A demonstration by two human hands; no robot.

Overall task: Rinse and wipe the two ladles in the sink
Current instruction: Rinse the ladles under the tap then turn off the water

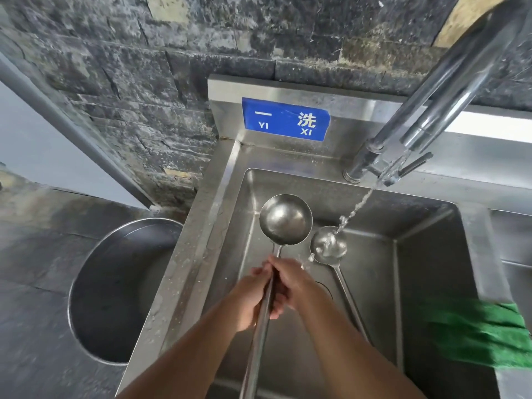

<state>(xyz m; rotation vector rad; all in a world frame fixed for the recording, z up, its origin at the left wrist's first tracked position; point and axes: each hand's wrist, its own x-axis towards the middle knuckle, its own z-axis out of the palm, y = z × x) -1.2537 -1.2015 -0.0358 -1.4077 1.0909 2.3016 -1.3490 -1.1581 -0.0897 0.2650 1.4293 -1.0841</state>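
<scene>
Gripping the large ladle (285, 218), left hand (253, 300) and right hand (290, 286) hover over the sink (426, 254), off its walls.

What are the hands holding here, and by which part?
Both the left hand and right hand grip the larger ladle by its handle, near the bowl.

Forearms converging, left hand (251, 298) and right hand (291, 285) together, gripping large ladle (285, 218)

Dark stone wall (129, 82) behind, blue sign (285, 119), round steel basin (115, 298) at L
</scene>
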